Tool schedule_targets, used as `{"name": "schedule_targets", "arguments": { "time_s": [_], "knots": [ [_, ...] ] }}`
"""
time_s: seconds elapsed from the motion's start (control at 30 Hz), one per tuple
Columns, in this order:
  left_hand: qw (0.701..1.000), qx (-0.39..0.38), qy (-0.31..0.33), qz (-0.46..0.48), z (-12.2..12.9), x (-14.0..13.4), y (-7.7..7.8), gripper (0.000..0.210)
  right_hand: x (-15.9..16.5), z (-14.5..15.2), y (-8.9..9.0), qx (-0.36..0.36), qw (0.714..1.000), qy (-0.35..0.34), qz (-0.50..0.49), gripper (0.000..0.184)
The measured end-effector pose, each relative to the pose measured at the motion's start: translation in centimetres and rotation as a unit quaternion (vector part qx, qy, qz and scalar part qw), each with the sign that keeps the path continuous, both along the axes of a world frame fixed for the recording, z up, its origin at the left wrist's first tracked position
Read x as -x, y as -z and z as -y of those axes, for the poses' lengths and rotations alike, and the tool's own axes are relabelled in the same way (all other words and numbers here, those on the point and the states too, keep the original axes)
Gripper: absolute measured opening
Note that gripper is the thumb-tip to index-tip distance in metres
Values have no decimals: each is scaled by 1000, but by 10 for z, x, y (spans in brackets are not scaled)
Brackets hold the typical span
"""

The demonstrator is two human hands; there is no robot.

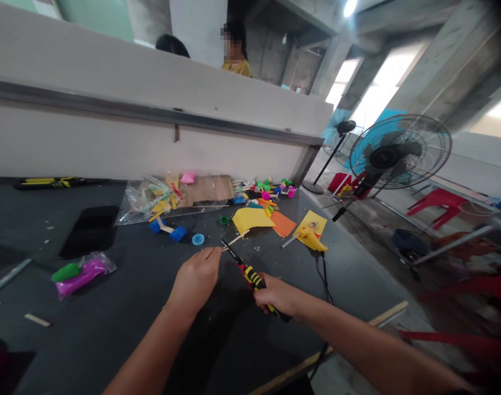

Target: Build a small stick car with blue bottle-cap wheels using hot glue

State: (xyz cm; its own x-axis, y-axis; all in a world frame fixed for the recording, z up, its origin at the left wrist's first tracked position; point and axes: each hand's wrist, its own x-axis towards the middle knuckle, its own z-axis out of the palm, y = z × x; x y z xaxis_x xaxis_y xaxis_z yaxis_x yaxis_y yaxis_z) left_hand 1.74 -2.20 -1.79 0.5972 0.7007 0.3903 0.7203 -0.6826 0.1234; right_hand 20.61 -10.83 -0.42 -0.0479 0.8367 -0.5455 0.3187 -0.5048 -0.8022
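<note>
My left hand (199, 274) pinches a thin pale wooden stick (239, 238) above the dark table. My right hand (277, 296) is wrapped around the black-and-yellow handles of pliers (254, 277) with long narrow jaws. Those jaws point up and left and reach the stick just beside my left fingertips; whether they are clamped on it I cannot tell. Beyond my left hand lie a light blue bottle cap (198, 239) and a small piece with blue caps for wheels (177, 233) joined by a stick. A dark green cap (225, 220) is near the yellow paper (252, 218).
A yellow glue gun (312, 239) with a black cord rests at the right. Farther back are orange paper (283, 224), a plastic bag (141, 200), cardboard (209, 190) and colourful small parts. A phone (90, 230) and bagged clay (84, 272) lie left. A standing fan (392, 153) is beyond the table.
</note>
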Motion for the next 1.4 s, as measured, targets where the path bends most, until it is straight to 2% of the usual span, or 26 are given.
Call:
{"name": "schedule_targets", "arguments": {
  "time_s": [0.23, 0.4, 0.47, 0.6, 0.67, 0.73, 0.8, 0.87, 0.97, 1.0, 1.07, 1.13, 1.23, 1.3, 1.4],
  "knots": [
    [1000, 13, 13, -5, 3, 0, -4, 29, 3, -2, -8, 17, 999, 12, -32, 26],
    [1000, 15, 12, -3, 3, -1, -5, 28, 0, -1, 1, -40, 999, -8, -23, 21],
    [1000, 19, -4, -11, 5, -4, -6, 29, 1, -1, 4, -38, 999, -12, -18, 20],
    [998, 53, -2, -27, 9, -13, -8, 29, 9, -3, 5, 6, 997, 50, -52, 20],
    [997, 76, -6, -9, 7, -14, -7, 26, 11, -4, 5, 15, 995, 75, -69, 21],
    [991, 114, -35, 66, 3, -13, -6, 25, 8, -4, 6, 15, 995, 74, -63, 22],
    [960, 204, -67, 181, -1, -10, -4, 26, -1, -5, 7, -10, 998, 61, -4, 23],
    [888, 335, -91, 303, -4, -10, -3, 23, -11, -7, 6, -67, 990, 41, 120, 22],
    [751, 486, -93, 438, -5, -12, -7, 23, -23, -13, 4, -131, 936, -5, 328, 29],
    [716, 512, -89, 466, -4, -14, -8, 24, -25, -15, 3, -142, 911, -22, 386, 34],
    [669, 543, -81, 501, -2, -15, -12, 26, -27, -19, 4, -164, 864, -55, 473, 46],
    [642, 563, -74, 515, -1, -14, -16, 28, -29, -25, 6, -184, 834, -82, 513, 58],
    [618, 587, -60, 519, 0, -10, -18, 29, -32, -33, 6, -213, 821, -105, 519, 68],
    [610, 596, -53, 519, 0, -9, -18, 28, -34, -39, 0, -254, 818, -107, 504, 60],
    [611, 598, -50, 516, 1, -9, -20, 28, -28, -43, -17, -339, 839, -75, 419, 30]
  ]
}}
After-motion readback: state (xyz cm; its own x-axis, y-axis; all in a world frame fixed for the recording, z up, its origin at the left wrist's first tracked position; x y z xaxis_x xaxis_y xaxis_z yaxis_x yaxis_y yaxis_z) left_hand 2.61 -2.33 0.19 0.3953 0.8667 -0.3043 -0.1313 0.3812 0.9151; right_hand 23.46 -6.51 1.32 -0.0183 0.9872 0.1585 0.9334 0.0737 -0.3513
